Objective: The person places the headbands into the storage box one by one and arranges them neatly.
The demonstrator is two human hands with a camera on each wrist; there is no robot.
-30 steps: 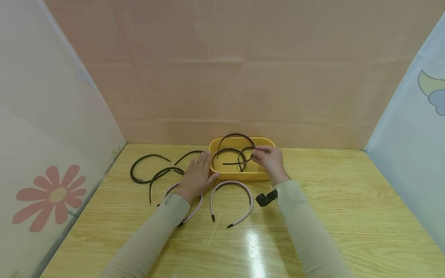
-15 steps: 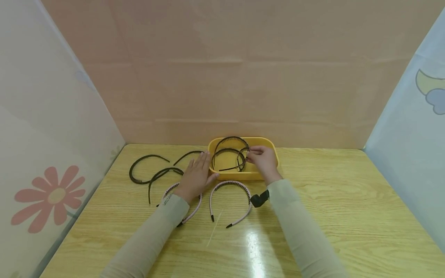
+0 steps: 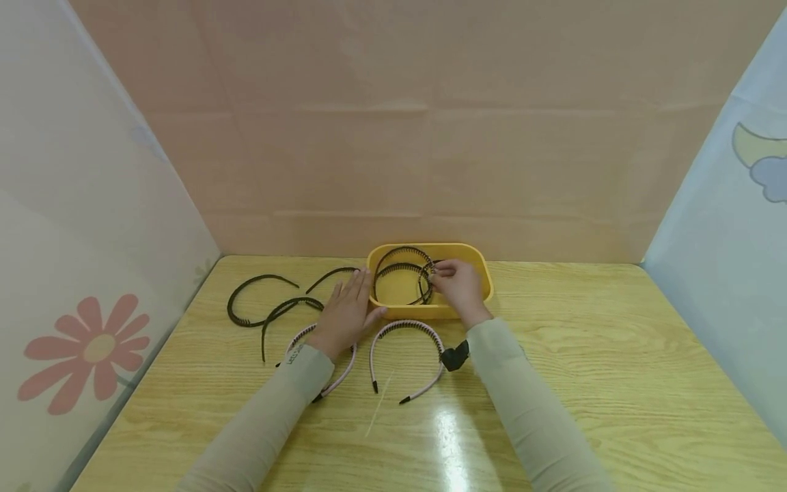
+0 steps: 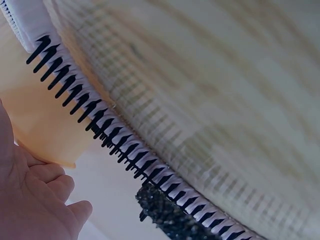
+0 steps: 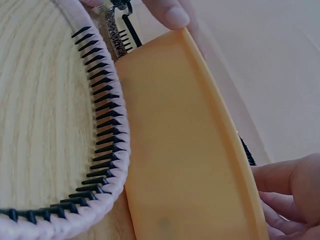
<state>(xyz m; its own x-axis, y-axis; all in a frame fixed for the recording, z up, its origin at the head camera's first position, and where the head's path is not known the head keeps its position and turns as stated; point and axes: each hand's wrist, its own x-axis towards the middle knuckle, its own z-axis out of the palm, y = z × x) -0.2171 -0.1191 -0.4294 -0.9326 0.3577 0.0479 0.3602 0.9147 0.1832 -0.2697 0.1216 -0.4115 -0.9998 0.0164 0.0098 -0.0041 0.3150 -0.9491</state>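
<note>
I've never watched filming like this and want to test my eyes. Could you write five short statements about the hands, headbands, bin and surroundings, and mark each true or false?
1. The left hand touches the yellow bin. True.
2. The right hand holds a pink headband. False: it pinches a black headband.
3. A pink headband lies on the table, on the near side of the bin. True.
4. The bin is upside down. False: it stands upright, open at the top.
5. A red flower decorates the left-hand wall. True.
</note>
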